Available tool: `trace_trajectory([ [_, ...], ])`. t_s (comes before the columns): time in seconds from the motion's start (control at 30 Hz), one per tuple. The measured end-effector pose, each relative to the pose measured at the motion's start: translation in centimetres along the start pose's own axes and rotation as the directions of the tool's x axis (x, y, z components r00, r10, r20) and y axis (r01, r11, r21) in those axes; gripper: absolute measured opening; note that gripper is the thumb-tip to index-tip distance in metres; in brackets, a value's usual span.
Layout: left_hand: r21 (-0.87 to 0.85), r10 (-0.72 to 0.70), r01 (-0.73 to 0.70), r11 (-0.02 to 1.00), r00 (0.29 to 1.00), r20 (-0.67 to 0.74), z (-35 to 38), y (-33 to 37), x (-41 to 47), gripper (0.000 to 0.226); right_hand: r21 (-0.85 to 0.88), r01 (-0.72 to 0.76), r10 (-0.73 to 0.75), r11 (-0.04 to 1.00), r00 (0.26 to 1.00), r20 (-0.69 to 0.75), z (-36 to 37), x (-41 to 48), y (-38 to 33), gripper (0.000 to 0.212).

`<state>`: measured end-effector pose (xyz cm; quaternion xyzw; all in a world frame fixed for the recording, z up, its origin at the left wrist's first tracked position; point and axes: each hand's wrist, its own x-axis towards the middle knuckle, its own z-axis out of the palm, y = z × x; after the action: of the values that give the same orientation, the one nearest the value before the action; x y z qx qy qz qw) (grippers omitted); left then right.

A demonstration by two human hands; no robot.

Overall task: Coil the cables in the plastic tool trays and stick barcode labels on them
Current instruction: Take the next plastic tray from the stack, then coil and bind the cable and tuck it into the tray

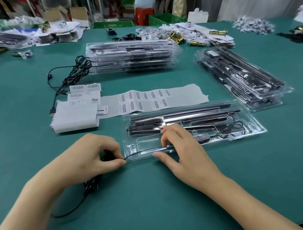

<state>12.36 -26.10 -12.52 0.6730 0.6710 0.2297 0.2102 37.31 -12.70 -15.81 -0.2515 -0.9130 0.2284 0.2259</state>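
Observation:
A clear plastic tool tray (254, 124) with black bars lies in front of me on the green table. A thin black cable (143, 151) runs out of its near left corner. My left hand (92, 156) pinches that cable just outside the tray and holds a dark bundle of it underneath; more cable trails toward the near left edge. My right hand (179, 145) rests on the tray's near edge, its fingers over the cable channel and its thumb against the tray's rim. A strip of barcode labels (145, 98) lies behind the tray.
A stack of filled trays (131, 56) sits mid-table with tangled black cables (77, 70) at its left. Another stack of trays (242, 77) lies to the right. A white packet (76, 119) and label sheets (84, 92) lie left of the strip. Brass hardware and papers crowd the far edge.

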Motion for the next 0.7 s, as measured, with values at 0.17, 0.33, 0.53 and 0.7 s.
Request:
trace_trajectory([
  [0.17, 0.0, 0.01, -0.01, 1.0, 1.0, 0.009, 0.1, 0.6, -0.1, 0.018, -0.051, -0.009, 0.008, 0.999, 1.0, -0.015, -0.1, 0.2, -0.4, 0.029],
  [0.33, -0.013, -0.001, 0.001, 1.0, 1.0, 0.014, 0.1, 0.7, 0.0, 0.02, -0.078, 0.0, -0.003, 0.997, 0.999, -0.046, 0.2, 0.0, -1.0, 0.022],
  [0.53, -0.001, 0.028, -0.028, 1.0, 0.998, 0.048, 0.2, 1.1, -0.1, 0.019, -0.172, 0.016, -0.011, 0.985, 1.0, 0.028, 0.6, 0.3, -1.5, 0.044],
  [0.7, -0.061, 0.028, -0.024, 0.998, 0.997, 0.065, 0.0, 1.2, -0.2, 0.018, -0.167, -0.048, 0.052, 0.985, 0.998, 0.022, 0.8, 0.5, -1.9, 0.055],
])
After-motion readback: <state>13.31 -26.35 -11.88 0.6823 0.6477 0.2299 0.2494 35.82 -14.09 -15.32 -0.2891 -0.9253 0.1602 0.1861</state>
